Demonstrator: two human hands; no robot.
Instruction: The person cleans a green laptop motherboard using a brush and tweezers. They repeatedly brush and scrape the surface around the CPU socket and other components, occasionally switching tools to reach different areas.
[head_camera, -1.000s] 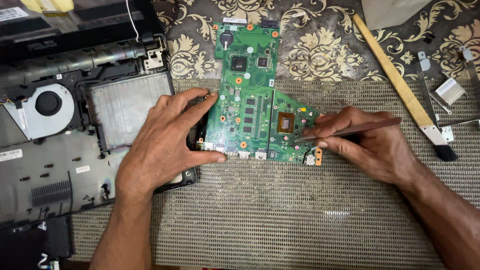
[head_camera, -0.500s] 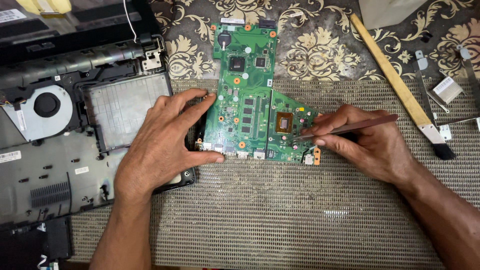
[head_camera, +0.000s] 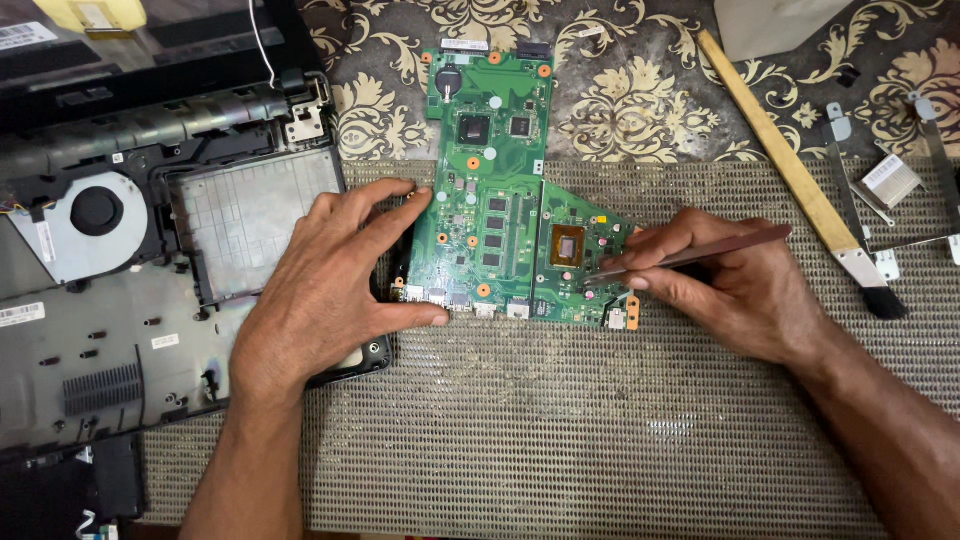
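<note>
Green circuit board (head_camera: 490, 190) is laid flat in the middle of the view, its lower half on a woven beige mat (head_camera: 560, 430), its upper half on the patterned cloth of the surface (head_camera: 640, 90). The board's left edge is braced by the left hand (head_camera: 320, 290), fingers spread open, forefinger at the upper part of that edge and thumb pressed at the lower left corner. A slim metal tool (head_camera: 700, 253) is pinched by the right hand (head_camera: 730, 290), fingers closed round it like a pen, and its tip is set on the board's right section, just beside the square copper-coloured chip (head_camera: 567, 244). An opened black laptop base (head_camera: 150, 270) is seen to the left, partly under the left hand, with its round fan (head_camera: 95, 212) exposed. A wooden-handled brush (head_camera: 800, 170) is lying diagonally at upper right, well apart from the board, with loose metal brackets (head_camera: 890, 190) just beyond it.
</note>
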